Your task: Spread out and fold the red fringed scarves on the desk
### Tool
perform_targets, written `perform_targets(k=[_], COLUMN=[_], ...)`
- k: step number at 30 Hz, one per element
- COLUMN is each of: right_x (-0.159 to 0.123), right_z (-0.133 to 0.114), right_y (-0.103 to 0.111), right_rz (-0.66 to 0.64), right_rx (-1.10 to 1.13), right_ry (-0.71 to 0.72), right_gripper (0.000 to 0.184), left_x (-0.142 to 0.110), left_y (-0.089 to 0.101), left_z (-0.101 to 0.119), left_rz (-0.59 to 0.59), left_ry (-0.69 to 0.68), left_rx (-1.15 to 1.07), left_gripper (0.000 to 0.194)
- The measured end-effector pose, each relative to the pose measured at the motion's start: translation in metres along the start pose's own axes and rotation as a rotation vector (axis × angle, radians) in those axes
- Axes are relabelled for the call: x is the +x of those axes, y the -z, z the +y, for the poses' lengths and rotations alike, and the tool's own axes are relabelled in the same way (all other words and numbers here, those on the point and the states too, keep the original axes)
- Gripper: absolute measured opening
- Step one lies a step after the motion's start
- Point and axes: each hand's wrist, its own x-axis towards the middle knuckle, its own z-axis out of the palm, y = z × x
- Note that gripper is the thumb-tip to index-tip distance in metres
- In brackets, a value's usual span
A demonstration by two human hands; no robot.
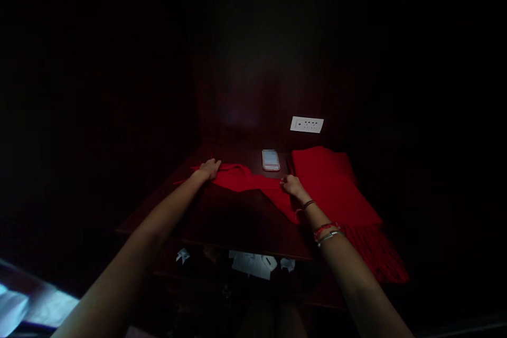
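Observation:
A red scarf (245, 178) lies stretched across a dark wooden table (233, 227). My left hand (209, 169) rests on the scarf's left end, fingers closed over the cloth. My right hand (292, 186) pinches the scarf near its middle. Bracelets circle my right wrist. A second folded red scarf (332, 185) with a fringe lies at the right and hangs over the table's front edge.
A phone (271, 159) with a lit screen lies at the back of the table. A white socket plate (307, 124) sits on the dark wall behind. Scraps of white paper (253, 264) lie below the table. The room is very dark.

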Motion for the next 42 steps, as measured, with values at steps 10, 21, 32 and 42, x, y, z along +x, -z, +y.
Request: perform_targets(k=[10, 21, 32, 42], right_x=[-0.017, -0.050, -0.057, -0.050], right_z=[-0.021, -0.046, -0.054, -0.054], right_y=[0.012, 0.024, 0.042, 0.033], right_rz=[-0.033, 0.082, 0.265, 0.319], right_rx=[0.055, 0.192, 0.252, 0.199], right_ry=[0.341, 0.459, 0.357, 0.353], right_gripper=[0.016, 0.021, 0.021, 0.021], left_x=[-0.027, -0.042, -0.051, -0.076], left_y=[-0.015, -0.013, 0.021, 0.062], left_z=[0.096, 0.101, 0.068, 0.015], left_rz=[0.173, 0.371, 0.274, 0.101], left_ry=[-0.587, -0.389, -0.653, -0.563], left_rx=[-0.308, -0.186, -0.090, 0.195], left_gripper=[0.054, 0.033, 0.013, 0.032])
